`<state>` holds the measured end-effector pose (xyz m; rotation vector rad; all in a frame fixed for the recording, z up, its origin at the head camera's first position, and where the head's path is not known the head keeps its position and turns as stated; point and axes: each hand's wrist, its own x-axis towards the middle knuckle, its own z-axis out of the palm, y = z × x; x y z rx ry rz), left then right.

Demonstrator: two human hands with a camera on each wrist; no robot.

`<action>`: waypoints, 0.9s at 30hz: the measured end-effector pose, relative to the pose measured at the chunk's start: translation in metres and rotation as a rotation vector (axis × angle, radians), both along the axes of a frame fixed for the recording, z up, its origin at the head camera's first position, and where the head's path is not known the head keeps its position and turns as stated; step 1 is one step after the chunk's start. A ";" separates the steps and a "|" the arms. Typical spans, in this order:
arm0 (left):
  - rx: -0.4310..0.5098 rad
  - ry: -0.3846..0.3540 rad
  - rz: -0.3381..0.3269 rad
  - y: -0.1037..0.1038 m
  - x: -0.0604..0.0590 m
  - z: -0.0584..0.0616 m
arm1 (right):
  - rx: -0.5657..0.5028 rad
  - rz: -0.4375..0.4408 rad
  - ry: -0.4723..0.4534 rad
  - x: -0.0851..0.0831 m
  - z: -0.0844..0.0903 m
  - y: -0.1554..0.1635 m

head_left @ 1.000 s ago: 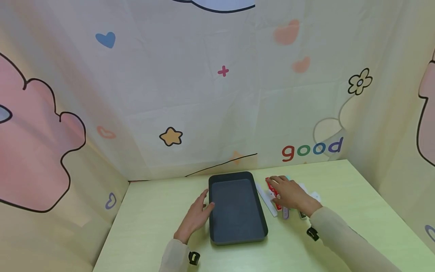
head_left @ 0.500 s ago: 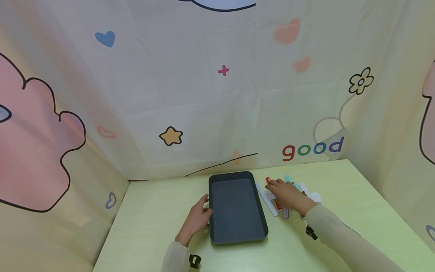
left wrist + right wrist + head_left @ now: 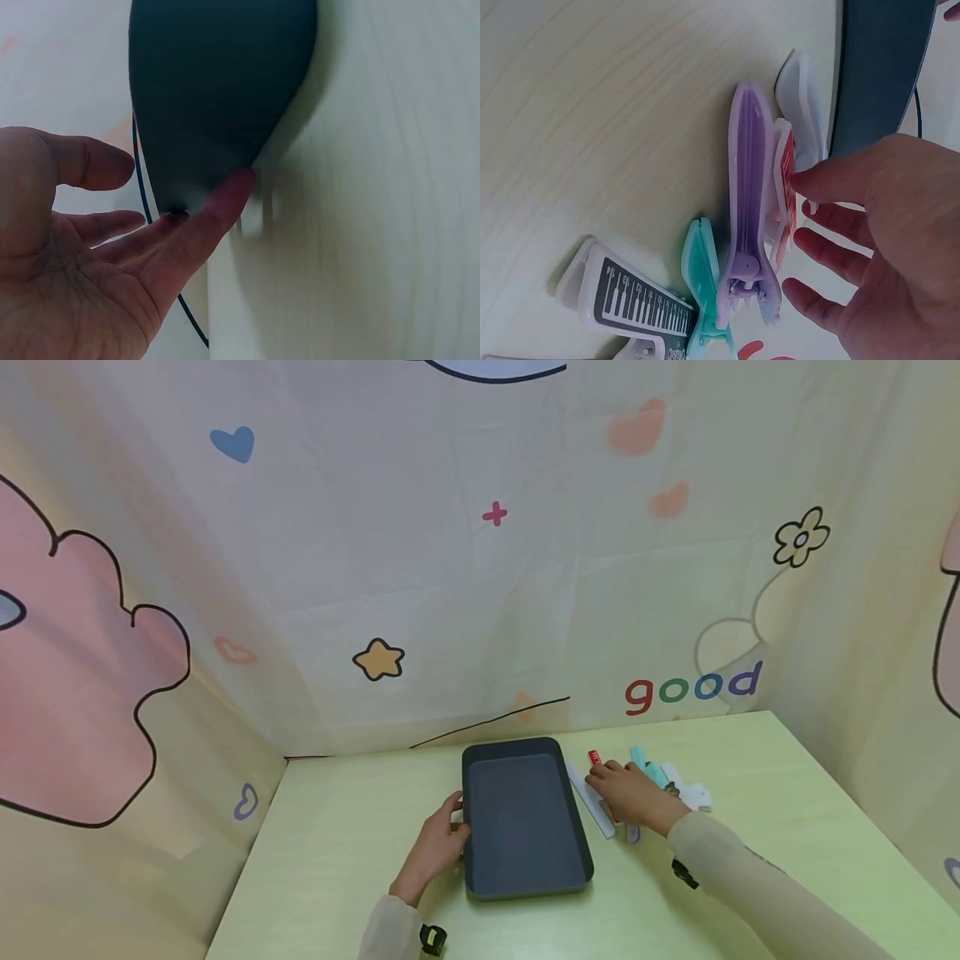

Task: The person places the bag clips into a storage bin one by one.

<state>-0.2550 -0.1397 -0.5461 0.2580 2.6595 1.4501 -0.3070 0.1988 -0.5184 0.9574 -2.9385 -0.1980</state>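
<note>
A dark grey rectangular tray (image 3: 525,818) lies on the table. My left hand (image 3: 433,847) is at its left side, fingertips right at the outer wall in the left wrist view and thumb apart from the fingers. My right hand (image 3: 633,797) is low over a group of sealing clips right of the tray. A red-labelled clip (image 3: 787,169) is nearest, with my right thumb tip at its edge and the fingers spread loosely. Beside it lie a white clip (image 3: 802,112) and a purple clip (image 3: 748,180). My right hand hides part of the red-labelled clip in the head view.
A teal clip (image 3: 700,259) and a white clip with a black scale label (image 3: 634,296) lie among the group. More white pieces (image 3: 697,797) are at its right. A printed curtain (image 3: 420,568) stands behind the pale table (image 3: 337,827).
My right hand has shifted slightly left and down over the red-labelled clip, uncovering the teal clip. My left fingers have moved slightly down along the tray's side. The tray stays in place.
</note>
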 end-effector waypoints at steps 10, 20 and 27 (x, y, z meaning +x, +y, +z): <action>0.010 0.008 -0.001 -0.001 0.001 -0.003 | -0.007 -0.012 -0.009 -0.002 -0.003 -0.003; -0.023 0.043 0.017 -0.003 0.001 -0.005 | -0.014 -0.044 -0.006 -0.004 -0.012 -0.006; -0.006 0.007 0.033 -0.003 0.002 -0.004 | -0.013 -0.065 -0.004 -0.003 -0.011 -0.006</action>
